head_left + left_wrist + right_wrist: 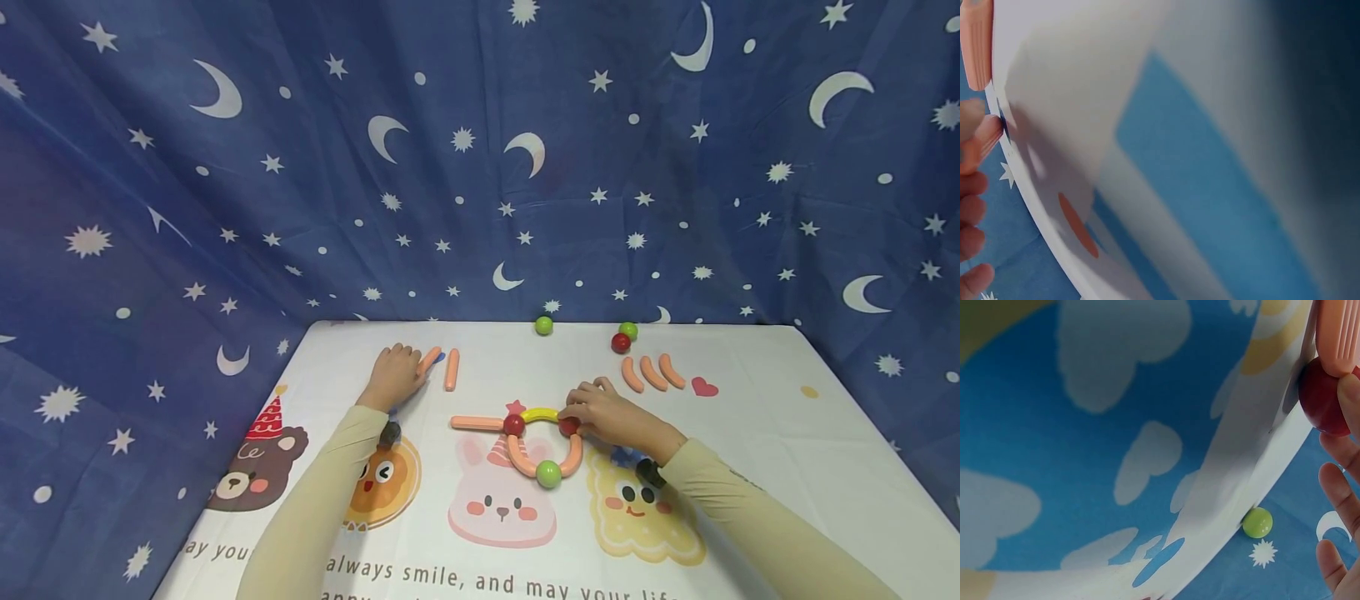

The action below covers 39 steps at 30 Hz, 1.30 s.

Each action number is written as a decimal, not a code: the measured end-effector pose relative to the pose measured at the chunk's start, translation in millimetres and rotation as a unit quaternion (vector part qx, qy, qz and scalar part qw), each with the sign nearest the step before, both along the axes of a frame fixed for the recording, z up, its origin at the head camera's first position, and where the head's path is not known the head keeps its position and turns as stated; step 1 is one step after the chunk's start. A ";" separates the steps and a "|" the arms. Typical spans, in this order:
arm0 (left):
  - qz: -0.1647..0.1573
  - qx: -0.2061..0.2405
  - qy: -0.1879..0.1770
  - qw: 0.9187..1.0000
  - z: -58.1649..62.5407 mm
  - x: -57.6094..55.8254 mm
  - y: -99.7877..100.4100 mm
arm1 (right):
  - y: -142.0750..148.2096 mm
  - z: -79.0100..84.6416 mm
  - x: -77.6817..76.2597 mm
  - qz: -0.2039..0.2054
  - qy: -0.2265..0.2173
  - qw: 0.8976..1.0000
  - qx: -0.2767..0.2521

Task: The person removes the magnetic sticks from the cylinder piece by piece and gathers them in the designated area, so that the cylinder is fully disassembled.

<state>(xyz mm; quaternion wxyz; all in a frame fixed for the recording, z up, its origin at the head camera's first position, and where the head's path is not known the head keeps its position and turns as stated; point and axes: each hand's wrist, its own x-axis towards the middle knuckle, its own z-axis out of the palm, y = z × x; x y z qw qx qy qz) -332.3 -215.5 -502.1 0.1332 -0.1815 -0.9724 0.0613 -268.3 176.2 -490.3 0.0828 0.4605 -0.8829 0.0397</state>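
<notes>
Okay, head view: your left hand (pixel 396 375) pinches a rod (pixel 429 361), far left; your right hand (pixel 606 412) is on the ring (pixel 519 456)'s far-right red ball (pixel 569 426). Left wrist: rod looks light, stiff; grip mid-length. Right wrist: you're pinching the ball, other fingers spread; probably slick, hold its sides.

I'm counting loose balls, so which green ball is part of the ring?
The green ball at the ring's near side, between two curved peach sticks; the other two green balls sit apart from the ring, near the table's far edge.

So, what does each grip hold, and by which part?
Left grip: a ribbed peach stick, by its near end. Right grip: a red ball, by its sides.
</notes>
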 end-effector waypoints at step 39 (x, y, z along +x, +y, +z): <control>-0.122 0.052 -0.024 0.991 17.5 35.1 18.5 | -5.7 20.3 -1.5 0.019 0.012 1.000 -0.004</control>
